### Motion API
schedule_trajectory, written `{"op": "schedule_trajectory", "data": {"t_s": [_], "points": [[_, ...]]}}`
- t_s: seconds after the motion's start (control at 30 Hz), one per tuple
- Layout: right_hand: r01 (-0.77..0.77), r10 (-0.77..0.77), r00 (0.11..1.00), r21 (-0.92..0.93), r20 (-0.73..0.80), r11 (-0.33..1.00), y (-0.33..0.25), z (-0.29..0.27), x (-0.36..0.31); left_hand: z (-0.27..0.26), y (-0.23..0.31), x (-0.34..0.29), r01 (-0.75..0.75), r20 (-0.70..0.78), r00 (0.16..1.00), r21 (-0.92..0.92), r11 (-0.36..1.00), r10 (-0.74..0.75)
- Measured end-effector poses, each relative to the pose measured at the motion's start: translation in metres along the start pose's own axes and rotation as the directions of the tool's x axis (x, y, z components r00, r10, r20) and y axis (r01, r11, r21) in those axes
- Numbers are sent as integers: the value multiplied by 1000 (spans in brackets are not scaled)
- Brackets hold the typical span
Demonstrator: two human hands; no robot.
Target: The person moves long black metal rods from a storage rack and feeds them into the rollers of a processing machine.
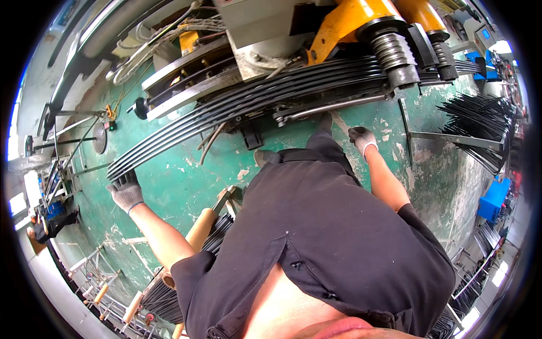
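Pretty clearly a factory workshop, lol
Big machine (pixel 257 34) with chunky orange housings (pixel 355 20) on the far side, long black rods (pixel 316 79) running across its front, scuffed green floor (pixel 186 181) with chipped paint, more dark rods (pixel 474 116) heaped at a metal rack (pixel 457 137) on the right.

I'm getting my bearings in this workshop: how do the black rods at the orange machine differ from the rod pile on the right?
The machine rods lie in a few near-parallel lines; the rod pile is a dense, jumbled heap.
The machine rods' near ends are at the left hand; the rod pile is away from both hands.
Both are black and slender.
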State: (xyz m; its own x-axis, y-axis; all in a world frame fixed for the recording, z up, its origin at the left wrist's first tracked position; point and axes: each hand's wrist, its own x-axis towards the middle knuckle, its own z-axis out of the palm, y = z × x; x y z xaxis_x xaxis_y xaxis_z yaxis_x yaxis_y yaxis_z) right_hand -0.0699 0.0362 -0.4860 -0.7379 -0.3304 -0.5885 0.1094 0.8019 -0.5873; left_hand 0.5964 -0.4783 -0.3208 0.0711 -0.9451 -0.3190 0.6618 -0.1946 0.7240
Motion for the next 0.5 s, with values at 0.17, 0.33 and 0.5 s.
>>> {"op": "schedule_trajectory", "data": {"t_s": [0.17,0.33,0.5], "points": [[-111,121,990,-140,69,984,31,-48,59,47,-135,-57,153,-207,966,-36,988,-157],[-76,149,975,-379,166,922,148,-135,179,104,-341,-152,387,-246,893,-14,922,-378],[7,46,990,-377,132,926,81,-176,200,165,-454,-223,606,52,793,45,794,-608]]}}
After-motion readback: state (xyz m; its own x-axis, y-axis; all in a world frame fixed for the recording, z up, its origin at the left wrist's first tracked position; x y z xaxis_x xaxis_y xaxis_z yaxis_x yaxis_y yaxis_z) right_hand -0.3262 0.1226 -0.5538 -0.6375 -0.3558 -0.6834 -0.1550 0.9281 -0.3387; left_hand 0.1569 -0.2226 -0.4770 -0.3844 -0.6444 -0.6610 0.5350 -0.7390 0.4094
